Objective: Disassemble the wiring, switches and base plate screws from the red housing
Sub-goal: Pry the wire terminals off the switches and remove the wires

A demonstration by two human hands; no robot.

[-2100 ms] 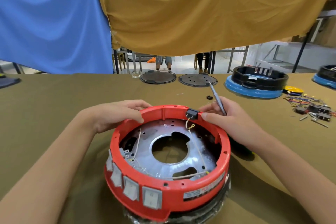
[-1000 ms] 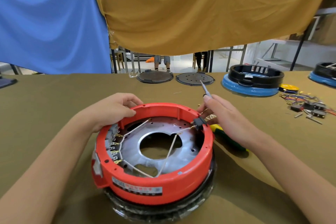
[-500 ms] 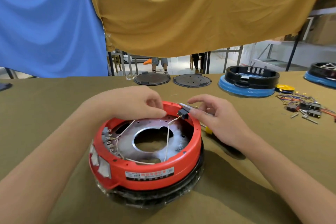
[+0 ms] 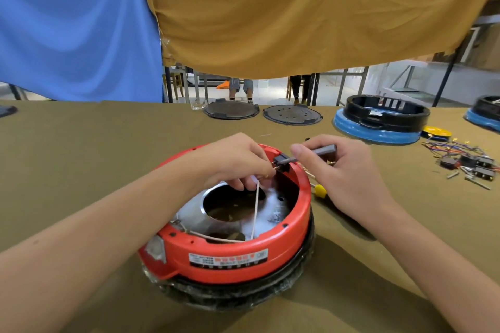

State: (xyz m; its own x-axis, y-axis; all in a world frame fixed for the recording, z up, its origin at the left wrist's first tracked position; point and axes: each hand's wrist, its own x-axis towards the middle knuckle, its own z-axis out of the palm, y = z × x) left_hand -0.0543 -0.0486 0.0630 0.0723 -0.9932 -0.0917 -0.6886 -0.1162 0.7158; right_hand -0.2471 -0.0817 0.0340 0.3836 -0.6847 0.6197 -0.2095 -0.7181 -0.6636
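While your left hand (image 4: 238, 162) pinches a white wire (image 4: 255, 205) at the red housing (image 4: 243, 249) rim, your right hand (image 4: 335, 165) grips a small black switch (image 4: 282, 164); next, likely pull them apart.

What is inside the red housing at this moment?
Inside the red housing: a silver base plate with a large round hole, and pale wires running up to the left hand. The left hand covers the far inner wall.

The left hand (image 4: 232, 162) hides the red housing's (image 4: 238, 251) far-left rim.
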